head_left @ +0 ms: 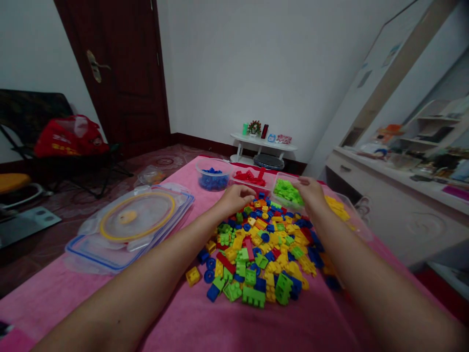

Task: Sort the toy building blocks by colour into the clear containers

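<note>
A heap of small plastic blocks (262, 252) in red, yellow, green and blue lies on a pink cloth (205, 322). Behind it stand clear tubs: one with blue blocks (213, 174), one with red blocks (251, 178), one with green blocks (288, 191) and one with yellow blocks (339, 208). My left hand (236, 196) rests at the far edge of the heap, fingers curled down onto the pieces. My right hand (311, 191) hovers at the green tub's right edge, fingers bent; what it holds is hidden.
Stacked clear lids (132, 222), one with a yellow ring, lie at the left on the cloth. A dark folding chair with a red bag (69, 137) stands left, a door (120, 73) behind, a white low shelf (262, 144) at the wall, a white dresser (388, 205) right.
</note>
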`<state>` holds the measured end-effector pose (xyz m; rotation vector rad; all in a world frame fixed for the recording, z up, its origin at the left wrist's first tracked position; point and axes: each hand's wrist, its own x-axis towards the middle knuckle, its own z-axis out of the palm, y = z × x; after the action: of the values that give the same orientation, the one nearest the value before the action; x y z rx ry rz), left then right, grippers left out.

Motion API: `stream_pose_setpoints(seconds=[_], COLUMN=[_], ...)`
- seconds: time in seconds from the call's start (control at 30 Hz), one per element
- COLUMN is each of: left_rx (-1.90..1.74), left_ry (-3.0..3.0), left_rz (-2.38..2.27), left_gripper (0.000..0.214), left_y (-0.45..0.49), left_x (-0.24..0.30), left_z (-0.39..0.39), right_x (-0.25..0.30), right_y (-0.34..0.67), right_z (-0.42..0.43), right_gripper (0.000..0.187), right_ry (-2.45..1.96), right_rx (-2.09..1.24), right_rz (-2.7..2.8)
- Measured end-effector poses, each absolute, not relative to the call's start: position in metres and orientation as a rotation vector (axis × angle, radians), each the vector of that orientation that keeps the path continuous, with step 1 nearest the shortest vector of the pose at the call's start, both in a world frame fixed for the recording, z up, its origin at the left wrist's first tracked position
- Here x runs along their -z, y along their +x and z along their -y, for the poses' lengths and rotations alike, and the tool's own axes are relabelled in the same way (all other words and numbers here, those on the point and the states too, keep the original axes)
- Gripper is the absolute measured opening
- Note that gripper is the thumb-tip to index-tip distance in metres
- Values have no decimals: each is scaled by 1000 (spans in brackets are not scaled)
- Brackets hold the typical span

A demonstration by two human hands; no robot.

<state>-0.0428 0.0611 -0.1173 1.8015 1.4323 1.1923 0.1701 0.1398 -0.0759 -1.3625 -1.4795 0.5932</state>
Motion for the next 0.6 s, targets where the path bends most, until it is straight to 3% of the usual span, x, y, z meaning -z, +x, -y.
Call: stream_pose_setpoints(seconds=[0.13, 0.27, 0.4, 0.6], left_rx=[-874, -525, -379, -411], left_ry=[1963, 2196, 2428, 2409], left_rz=[-1451, -1437, -1693, -1808], left_gripper=[25, 25, 21, 19], left_y=[-47, -42, -25, -17], left_x=[104, 98, 104, 100], left_z=[-50, -38, -29, -27], right_x=[97, 108, 117, 109], right_y=[153, 138, 128, 137], right_z=[-99, -64, -51, -52], right_gripper=[16, 22, 35, 33], right_ry=[-1274, -1408, -1564, -1589], right_rx=[-700, -397, -123, -36], right_rz=[2003, 2493, 2524, 2405])
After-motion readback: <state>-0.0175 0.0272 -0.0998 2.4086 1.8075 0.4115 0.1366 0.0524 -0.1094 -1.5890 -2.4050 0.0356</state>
